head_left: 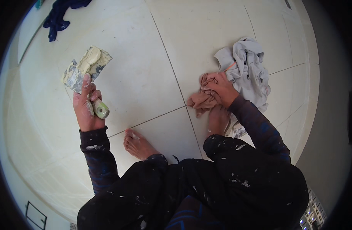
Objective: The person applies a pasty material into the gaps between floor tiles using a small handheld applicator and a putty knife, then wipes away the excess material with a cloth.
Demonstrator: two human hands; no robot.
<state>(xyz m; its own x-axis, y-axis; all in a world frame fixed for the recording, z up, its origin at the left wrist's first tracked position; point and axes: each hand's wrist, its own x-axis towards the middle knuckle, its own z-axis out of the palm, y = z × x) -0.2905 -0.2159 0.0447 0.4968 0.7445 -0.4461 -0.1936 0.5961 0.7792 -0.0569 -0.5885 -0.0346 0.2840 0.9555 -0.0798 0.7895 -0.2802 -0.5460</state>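
My left hand (88,105) is closed around the greenish handle of a putty knife (102,110), raised at the left. Two metal blade faces show above the fingers, and thick cream putty (93,56) is heaped on the upper one. Whether they belong to one tool or two I cannot tell. At the right, my right hand (221,87) grips a bunched brownish-pink rag (204,100) just in front of my right foot. Touching that hand's far side is a crumpled light grey cloth (249,57) on the floor.
Pale floor tiles (130,69) with dark joints spread around me. My bare left foot (138,145) and right foot (218,119) rest on them. A dark blue garment (60,17) lies at the far left. A paint-smeared object (239,131) shows partly beside my right foot. A grey wall (329,115) stands at the right.
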